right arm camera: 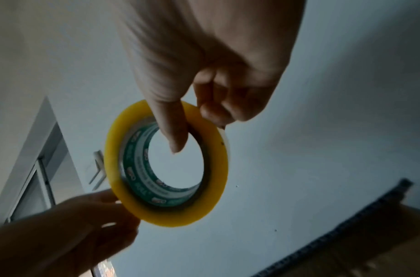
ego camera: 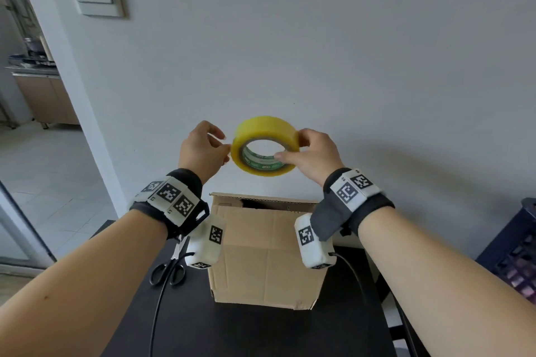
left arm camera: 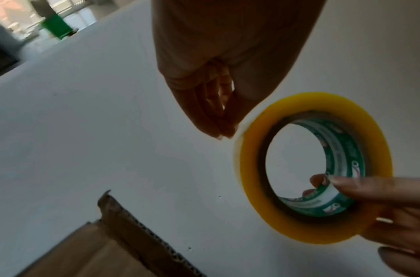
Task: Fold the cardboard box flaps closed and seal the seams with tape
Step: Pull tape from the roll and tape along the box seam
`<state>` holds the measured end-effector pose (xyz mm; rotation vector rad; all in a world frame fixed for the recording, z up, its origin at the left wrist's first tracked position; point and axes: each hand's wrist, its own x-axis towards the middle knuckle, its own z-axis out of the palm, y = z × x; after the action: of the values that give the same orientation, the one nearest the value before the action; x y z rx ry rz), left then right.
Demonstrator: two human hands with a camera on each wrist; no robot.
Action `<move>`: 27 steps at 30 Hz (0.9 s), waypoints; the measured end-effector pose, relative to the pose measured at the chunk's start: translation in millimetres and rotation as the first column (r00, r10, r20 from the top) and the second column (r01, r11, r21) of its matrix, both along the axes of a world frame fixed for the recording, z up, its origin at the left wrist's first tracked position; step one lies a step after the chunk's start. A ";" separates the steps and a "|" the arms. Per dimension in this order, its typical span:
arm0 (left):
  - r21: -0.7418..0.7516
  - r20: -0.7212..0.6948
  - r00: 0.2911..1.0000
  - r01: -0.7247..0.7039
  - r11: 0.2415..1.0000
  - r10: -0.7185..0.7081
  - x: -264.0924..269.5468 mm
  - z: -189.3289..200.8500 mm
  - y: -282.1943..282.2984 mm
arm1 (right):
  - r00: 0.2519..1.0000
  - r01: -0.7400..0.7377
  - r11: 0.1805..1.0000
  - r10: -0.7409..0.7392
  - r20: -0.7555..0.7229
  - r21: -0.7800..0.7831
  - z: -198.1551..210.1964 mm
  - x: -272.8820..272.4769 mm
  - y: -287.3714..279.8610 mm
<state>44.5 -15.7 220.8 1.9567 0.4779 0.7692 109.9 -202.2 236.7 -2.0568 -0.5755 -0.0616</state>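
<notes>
A yellow tape roll [ego camera: 265,145] with a green-printed core is held up in the air above the cardboard box [ego camera: 266,252]. My right hand [ego camera: 291,145] grips the roll's right side, thumb inside the core [right arm camera: 178,142] and fingers on the outer face. My left hand [ego camera: 226,151] is at the roll's left rim, thumb and fingertips [left arm camera: 224,134] pinched together against the outer layer of the roll [left arm camera: 311,168]. Whether a loose tape end sits between them is not plain. The box stands on the black table [ego camera: 261,333], its top mostly covered by a flap, with a dark gap along the far edge.
Black-handled scissors [ego camera: 168,271] lie on the table left of the box. Cables from both wrist units trail over the table. A dark crate [ego camera: 516,246] stands at the right. A white wall is close behind the box, with a doorway at the left.
</notes>
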 end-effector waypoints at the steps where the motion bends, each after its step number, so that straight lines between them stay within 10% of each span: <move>1: 0.035 -0.017 1.000 -0.012 0.999 0.013 0.5 -0.9 -2.0 | 0.999 0.040 0.998 -0.039 0.026 -0.052 -3.0 0.8 -2.4; 19: -0.117 -0.133 0.991 -0.007 0.993 -0.009 -26.6 -70.3 4.4 | 0.995 0.094 0.940 -0.096 0.010 -0.327 -62.7 8.1 -5.6; 27: -0.479 0.003 1.000 -0.010 0.878 0.013 -19.6 -91.6 -11.0 | 0.948 0.193 0.949 -0.246 -0.200 -0.250 -93.0 9.3 -10.8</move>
<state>24.9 -26.7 129.2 1.4869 0.6130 0.5934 119.2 -213.0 143.8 -2.3062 -0.2140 0.1154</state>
